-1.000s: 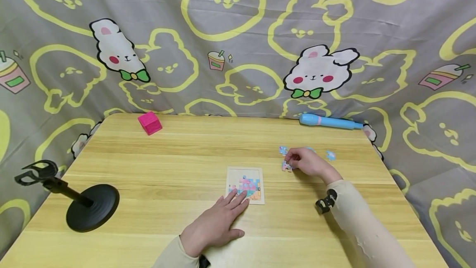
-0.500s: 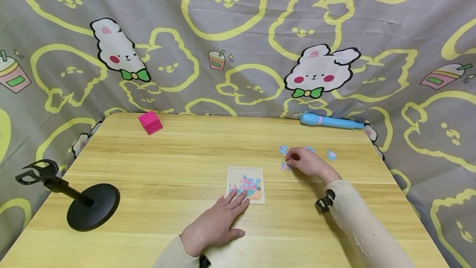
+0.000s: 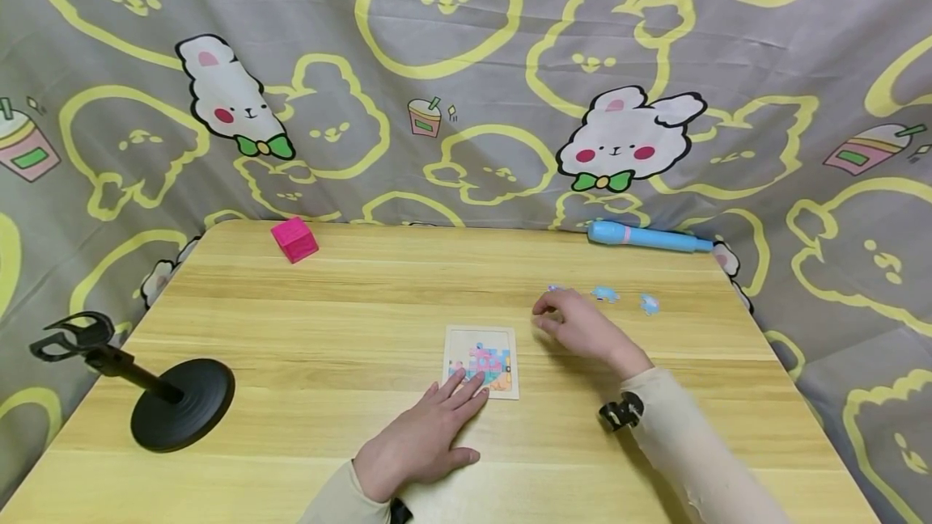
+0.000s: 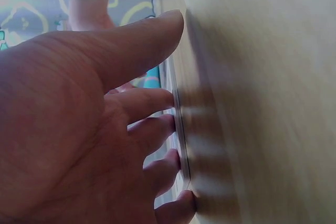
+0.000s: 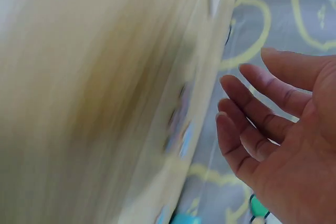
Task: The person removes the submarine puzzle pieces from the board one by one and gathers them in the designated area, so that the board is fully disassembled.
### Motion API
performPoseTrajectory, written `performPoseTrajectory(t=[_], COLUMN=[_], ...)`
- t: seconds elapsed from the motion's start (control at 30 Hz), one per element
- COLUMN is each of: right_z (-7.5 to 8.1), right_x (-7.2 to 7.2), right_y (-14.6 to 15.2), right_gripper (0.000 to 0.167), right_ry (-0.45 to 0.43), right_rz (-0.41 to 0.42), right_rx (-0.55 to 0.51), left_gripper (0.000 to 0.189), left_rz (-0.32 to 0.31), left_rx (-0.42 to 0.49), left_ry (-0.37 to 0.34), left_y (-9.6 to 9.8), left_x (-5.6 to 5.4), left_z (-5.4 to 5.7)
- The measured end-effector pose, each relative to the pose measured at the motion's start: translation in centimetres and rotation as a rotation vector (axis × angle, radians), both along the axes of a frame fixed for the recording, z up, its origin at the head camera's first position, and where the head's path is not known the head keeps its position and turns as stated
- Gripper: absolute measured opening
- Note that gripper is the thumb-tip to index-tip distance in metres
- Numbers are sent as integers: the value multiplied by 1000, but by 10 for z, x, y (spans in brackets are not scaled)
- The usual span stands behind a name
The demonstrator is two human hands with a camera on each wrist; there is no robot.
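Note:
My left hand (image 3: pixel 418 443) lies with straight fingers on the lower edge of a small jigsaw puzzle board (image 3: pixel 466 338), partly filled with pink, blue and orange pieces. In the left wrist view its fingertips (image 4: pixel 167 123) touch the board's edge. To the right of the board, my right hand (image 3: pixel 586 334) hovers above the table. Its fingers are loosely bent, and the right wrist view shows nothing between them. Loose jigsaw pieces lie beyond it: a blue one (image 3: pixel 605 293), another (image 3: pixel 650 303), and one (image 3: pixel 555 288) mostly covered by the hand. Blurred pieces (image 5: pixel 178 116) appear below the right hand.
A black stand (image 3: pixel 182 404) with a round base is at the left of the wooden table (image 3: pixel 328 314). Near the back edge sit a pink cube (image 3: pixel 294 239) and a blue stick-shaped object (image 3: pixel 648 238). A patterned curtain (image 3: pixel 473 47) hangs behind.
My right hand has moved left and slightly toward me, away from the piece its fingers were at, uncovering a blue piece behind it. The left hand and the board have not moved.

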State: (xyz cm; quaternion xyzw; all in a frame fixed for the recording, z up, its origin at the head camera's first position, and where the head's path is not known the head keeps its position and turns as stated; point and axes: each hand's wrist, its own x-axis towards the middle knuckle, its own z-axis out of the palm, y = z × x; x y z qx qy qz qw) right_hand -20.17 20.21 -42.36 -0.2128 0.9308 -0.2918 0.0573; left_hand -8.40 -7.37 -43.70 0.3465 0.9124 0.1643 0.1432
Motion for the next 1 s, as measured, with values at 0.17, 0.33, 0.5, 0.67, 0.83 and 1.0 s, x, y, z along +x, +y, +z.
performPoseTrajectory(t=[0.17,0.33,0.5,0.67,0.83,1.0], right_z=[3,0,-5,-8,-10,-12], right_x=[10,16,18,18,18,18], right_y=[-26,-47,-60,-70,-75,-78], right_gripper=[20,23,25,25,21,13], right_ry=[-25,-62,-72,-82,-108,-118], right_rz=[79,145,189,197,182,164], right_rx=[25,44,78,98,86,67], left_gripper=[73,72,72,72,73,73], left_rz=[-2,2,0,-3,-6,-12], left_rx=[-2,5,13,14,13,10], left_ry=[2,-17,-32,-29,-29,-19], left_y=[0,-1,-1,-1,0,0], left_x=[0,-1,-1,-1,-1,-2], left_z=[1,1,1,0,-1,-1])
